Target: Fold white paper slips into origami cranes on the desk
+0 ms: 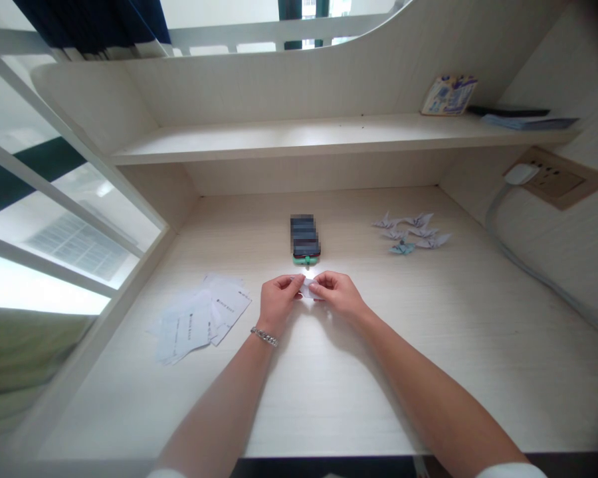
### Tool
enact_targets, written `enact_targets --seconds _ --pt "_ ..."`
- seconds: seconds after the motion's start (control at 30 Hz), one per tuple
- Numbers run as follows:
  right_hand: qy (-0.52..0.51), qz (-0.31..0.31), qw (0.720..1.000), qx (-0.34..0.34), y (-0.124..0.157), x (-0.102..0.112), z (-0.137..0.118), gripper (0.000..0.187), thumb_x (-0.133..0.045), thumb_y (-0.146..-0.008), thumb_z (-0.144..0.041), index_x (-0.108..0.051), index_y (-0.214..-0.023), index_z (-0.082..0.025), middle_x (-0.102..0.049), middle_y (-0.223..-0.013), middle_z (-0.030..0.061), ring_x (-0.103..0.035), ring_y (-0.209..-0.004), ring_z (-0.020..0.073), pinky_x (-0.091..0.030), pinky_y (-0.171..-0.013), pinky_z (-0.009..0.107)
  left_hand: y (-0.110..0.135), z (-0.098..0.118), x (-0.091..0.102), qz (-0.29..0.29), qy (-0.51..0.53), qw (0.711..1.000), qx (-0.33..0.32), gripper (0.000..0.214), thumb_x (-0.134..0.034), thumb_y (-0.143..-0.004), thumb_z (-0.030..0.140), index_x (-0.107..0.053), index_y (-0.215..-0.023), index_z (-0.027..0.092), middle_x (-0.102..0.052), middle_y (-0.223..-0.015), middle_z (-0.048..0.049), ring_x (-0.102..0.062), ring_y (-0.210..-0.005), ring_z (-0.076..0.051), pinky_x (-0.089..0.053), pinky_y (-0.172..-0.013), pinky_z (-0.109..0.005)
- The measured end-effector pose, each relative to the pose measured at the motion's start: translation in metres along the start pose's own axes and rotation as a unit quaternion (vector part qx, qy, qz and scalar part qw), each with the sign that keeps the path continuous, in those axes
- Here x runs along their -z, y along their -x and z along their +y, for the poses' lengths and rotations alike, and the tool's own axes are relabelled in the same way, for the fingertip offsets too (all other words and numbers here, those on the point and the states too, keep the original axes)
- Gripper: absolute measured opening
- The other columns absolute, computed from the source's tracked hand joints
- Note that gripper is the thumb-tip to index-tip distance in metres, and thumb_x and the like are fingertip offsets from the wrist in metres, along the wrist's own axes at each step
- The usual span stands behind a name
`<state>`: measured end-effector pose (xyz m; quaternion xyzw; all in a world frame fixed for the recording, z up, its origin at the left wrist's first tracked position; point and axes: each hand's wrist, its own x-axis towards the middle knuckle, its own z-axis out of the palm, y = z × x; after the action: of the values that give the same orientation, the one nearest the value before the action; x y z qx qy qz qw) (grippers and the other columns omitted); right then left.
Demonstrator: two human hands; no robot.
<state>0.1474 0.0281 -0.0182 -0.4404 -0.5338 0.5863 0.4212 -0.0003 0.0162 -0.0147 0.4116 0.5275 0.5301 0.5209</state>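
A small folded piece of white paper (307, 289) is pinched between my two hands above the middle of the desk. My left hand (280, 299), with a metal bracelet at the wrist, grips its left side. On the other side, the thumb and fingers of my right hand (339, 292) close on its right edge. My fingers cover much of the paper, so its exact folds are hidden. Just beyond my hands lies a phone (305, 236) with a blurred screen. Several folded paper cranes (421, 232) sit at the right back, one of them bluish.
Loose printed paper sheets (189, 328) lie overlapping on the left of the desk. A shelf (259, 136) spans the back, with a small patterned packet (448, 96) on it. A grey cable (523, 262) runs from the wall socket (561, 178) down the right side.
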Motion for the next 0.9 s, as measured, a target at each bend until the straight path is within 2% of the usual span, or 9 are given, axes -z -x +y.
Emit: enact_targets --seconds 0.13,0.3,0.43,0.53,0.67,0.9 --pt "-0.014 0.006 1.000 -0.016 -0.002 0.002 -0.001 0.030 -0.071 -0.062 -0.041 -0.060 -0.071 -0.015 -0.059 -0.063 0.0008 -0.055 -0.058 0.0132 -0.047 -0.054 0.026 -0.001 0.000 0.000 -0.004 0.017 1.000 0.013 0.039 -0.066 -0.067 0.048 -0.071 -0.081 0.012 -0.069 -0.073 -0.0080 -0.061 -0.063 -0.014 -0.047 -0.056 -0.023" --pt "0.001 0.007 1.000 -0.020 0.001 0.003 -0.006 0.027 -0.070 -0.063 -0.039 -0.062 -0.071 -0.014 -0.059 -0.063 0.0016 -0.055 -0.058 0.0134 -0.047 -0.053 0.026 -0.001 0.002 -0.001 -0.039 0.053 0.997 0.034 0.043 -0.060 -0.071 0.053 -0.068 -0.083 0.012 -0.069 -0.074 -0.0080 -0.064 -0.067 -0.015 -0.050 -0.061 -0.026" --pt "0.023 -0.004 1.000 -0.014 0.002 0.004 -0.007 0.025 -0.069 -0.064 -0.038 -0.063 -0.071 -0.015 -0.062 -0.065 0.0021 -0.057 -0.060 0.0143 -0.048 -0.055 0.027 0.001 0.002 -0.001 -0.045 -0.020 0.999 0.001 0.035 -0.072 -0.062 0.042 -0.069 -0.081 0.013 -0.067 -0.067 -0.0050 -0.061 -0.059 -0.014 -0.049 -0.056 -0.024" --pt "0.030 -0.009 0.999 -0.007 0.001 0.006 -0.006 0.024 -0.069 -0.064 -0.036 -0.066 -0.074 -0.014 -0.064 -0.068 0.0033 -0.058 -0.060 0.0144 -0.047 -0.056 0.027 0.000 0.003 0.002 -0.021 -0.040 0.999 -0.017 0.033 -0.076 -0.058 0.036 -0.069 -0.078 0.011 -0.065 -0.063 -0.0050 -0.060 -0.058 -0.013 -0.049 -0.056 -0.024" --pt "0.016 0.018 1.000 -0.012 -0.003 0.011 -0.004 0.023 -0.071 -0.064 -0.032 -0.066 -0.075 -0.013 -0.062 -0.061 0.0021 -0.057 -0.054 0.0132 -0.046 -0.054 0.026 -0.004 0.004 0.008 0.030 0.009 0.999 -0.017 0.035 -0.075 -0.059 0.037 -0.067 -0.081 0.011 -0.064 -0.062 -0.0036 -0.059 -0.057 -0.012 -0.051 -0.058 -0.026" --pt "-0.016 0.081 0.996 0.019 -0.006 0.014 -0.001 0.024 -0.069 -0.066 -0.033 -0.064 -0.081 -0.014 -0.062 -0.062 0.0015 -0.056 -0.055 0.0126 -0.044 -0.053 0.025 -0.004 0.004 0.006 0.020 0.042 0.999 0.003 0.035 -0.077 -0.057 0.035 -0.065 -0.079 0.011 -0.065 -0.068 -0.0041 -0.061 -0.061 -0.012 -0.053 -0.061 -0.027"
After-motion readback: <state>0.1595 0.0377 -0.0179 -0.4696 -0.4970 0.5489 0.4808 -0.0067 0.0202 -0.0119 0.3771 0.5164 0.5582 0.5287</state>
